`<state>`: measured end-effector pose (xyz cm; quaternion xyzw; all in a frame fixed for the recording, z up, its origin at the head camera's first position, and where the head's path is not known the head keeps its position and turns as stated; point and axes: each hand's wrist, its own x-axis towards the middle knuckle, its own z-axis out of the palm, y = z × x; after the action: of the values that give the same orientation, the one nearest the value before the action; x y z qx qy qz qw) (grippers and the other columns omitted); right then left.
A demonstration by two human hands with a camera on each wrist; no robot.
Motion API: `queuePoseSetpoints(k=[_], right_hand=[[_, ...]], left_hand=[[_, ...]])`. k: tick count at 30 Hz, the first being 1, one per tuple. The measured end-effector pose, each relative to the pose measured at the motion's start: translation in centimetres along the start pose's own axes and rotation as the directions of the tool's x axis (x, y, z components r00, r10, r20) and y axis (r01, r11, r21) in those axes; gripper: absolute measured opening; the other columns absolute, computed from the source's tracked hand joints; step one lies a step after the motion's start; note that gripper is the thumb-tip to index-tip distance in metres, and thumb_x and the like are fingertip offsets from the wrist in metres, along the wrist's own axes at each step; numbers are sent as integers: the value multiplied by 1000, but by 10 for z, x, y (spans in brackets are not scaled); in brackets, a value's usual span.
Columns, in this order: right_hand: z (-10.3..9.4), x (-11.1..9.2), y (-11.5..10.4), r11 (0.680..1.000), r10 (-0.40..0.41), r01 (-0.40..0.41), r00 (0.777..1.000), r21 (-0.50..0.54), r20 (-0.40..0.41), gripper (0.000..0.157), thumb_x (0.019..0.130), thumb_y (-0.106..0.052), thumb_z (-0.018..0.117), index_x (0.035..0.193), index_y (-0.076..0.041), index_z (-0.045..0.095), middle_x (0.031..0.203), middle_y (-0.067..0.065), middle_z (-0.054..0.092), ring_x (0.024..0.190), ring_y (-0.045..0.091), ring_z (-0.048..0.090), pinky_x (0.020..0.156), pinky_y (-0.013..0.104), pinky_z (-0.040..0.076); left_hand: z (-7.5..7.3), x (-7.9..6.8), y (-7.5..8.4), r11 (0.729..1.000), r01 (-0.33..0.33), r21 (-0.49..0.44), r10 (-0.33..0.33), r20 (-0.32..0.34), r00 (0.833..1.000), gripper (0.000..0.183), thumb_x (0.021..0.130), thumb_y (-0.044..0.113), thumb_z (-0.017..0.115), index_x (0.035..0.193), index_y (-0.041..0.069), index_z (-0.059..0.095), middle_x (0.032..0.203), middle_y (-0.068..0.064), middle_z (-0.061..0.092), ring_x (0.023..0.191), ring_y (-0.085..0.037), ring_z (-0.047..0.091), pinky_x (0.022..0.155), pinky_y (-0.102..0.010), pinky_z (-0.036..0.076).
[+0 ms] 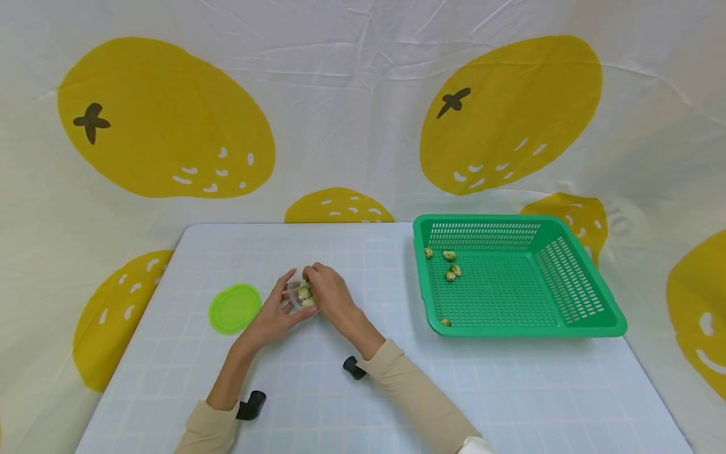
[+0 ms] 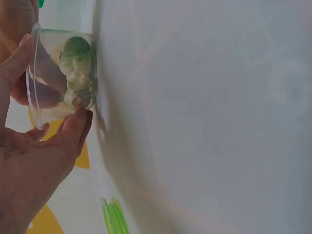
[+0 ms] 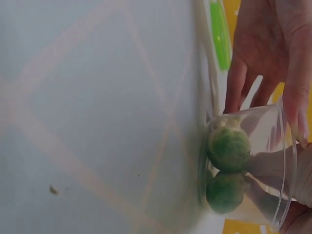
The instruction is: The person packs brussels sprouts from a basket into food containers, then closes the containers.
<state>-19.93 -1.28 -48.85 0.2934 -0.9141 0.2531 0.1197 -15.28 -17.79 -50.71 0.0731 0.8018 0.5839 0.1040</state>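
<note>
My left hand [image 1: 278,315] holds a clear plastic cup [image 1: 293,296] around its side, thumb near the rim. Brussels sprouts [image 1: 305,293] lie at the cup's bottom, and two green ones [image 3: 229,148] show through its wall in the right wrist view. From above, my right hand [image 1: 333,295] reaches into the cup, its fingers pinching at a sprout; the fingertips are partly hidden behind the sprouts. In the left wrist view the cup [image 2: 48,114] stands upright on the table, with the left fingers low on its wall.
A bright green round lid [image 1: 234,309] lies left of the cup. To the right stands a green plastic basket [image 1: 527,331] with several Brussels sprouts [image 1: 450,256] along its left side. A small crumb [image 3: 53,190] lies on the light checked tablecloth [image 1: 317,391].
</note>
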Motion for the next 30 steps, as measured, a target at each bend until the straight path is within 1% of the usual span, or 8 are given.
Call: queuePoseSetpoints(k=[9, 14, 18, 21, 24, 27, 30], right_hand=[[0, 1, -1, 999, 16, -15, 999, -30, 48, 14, 98, 0, 66, 97, -6, 79, 91, 5, 68, 83, 17, 63, 71, 20, 53], [1, 2, -1, 998, 24, -21, 997, -51, 73, 13, 97, -2, 69, 99, -8, 81, 93, 5, 66, 85, 16, 62, 71, 19, 52], [0, 2, -2, 996, 11, 0, 993, -91, 114, 12, 95, -3, 71, 100, -8, 80, 96, 5, 68, 89, 17, 65, 72, 21, 53], [0, 2, -1, 992, -13, 31, 990, -126, 142, 11, 94, -2, 72, 100, -7, 79, 95, 4, 69, 88, 17, 64, 72, 21, 52], [-2, 2, 0, 987, -44, 66, 988, -144, 146, 10, 93, -1, 72, 99, -7, 79, 93, 4, 69, 87, 17, 63, 71, 21, 51], [-4, 1, 2, 990, -70, 85, 988, -110, 135, 11, 95, 0, 70, 102, -6, 77, 97, 6, 69, 91, 19, 64, 75, 22, 54], [-8, -2, 5, 996, -84, 88, 990, -26, 113, 12, 97, 1, 67, 106, -3, 75, 101, 7, 68, 95, 21, 65, 81, 24, 56]], left_hand=[[0, -1, 1, 1000, -3, -6, 3, 6, 1000, 99, 92, 19, 80, 165, 15, 13, 155, -25, 30, 135, -39, 40, 117, -53, 34], [0, -1, 1, 1000, -10, -8, 10, 10, 1000, 99, 92, 19, 80, 165, 15, 13, 154, -25, 31, 134, -39, 41, 117, -53, 35], [-1, -1, 0, 1000, -12, -11, 12, 13, 1000, 99, 92, 18, 80, 165, 15, 13, 154, -25, 31, 134, -39, 41, 116, -52, 37], [-1, -1, 0, 1000, -13, -2, 13, 14, 1000, 99, 93, 19, 80, 165, 15, 12, 154, -25, 31, 134, -38, 42, 115, -52, 38], [-1, -2, 1, 1000, -14, 2, 14, 11, 1000, 99, 92, 19, 80, 165, 15, 12, 154, -26, 32, 134, -39, 42, 115, -52, 38], [-1, -2, 1, 1000, -17, 2, 17, 12, 1000, 99, 92, 19, 80, 165, 14, 13, 154, -26, 32, 133, -39, 43, 115, -53, 37], [-1, -2, 0, 1000, -16, -6, 16, 17, 1000, 99, 92, 19, 80, 165, 13, 12, 155, -26, 30, 135, -40, 42, 115, -52, 37]])
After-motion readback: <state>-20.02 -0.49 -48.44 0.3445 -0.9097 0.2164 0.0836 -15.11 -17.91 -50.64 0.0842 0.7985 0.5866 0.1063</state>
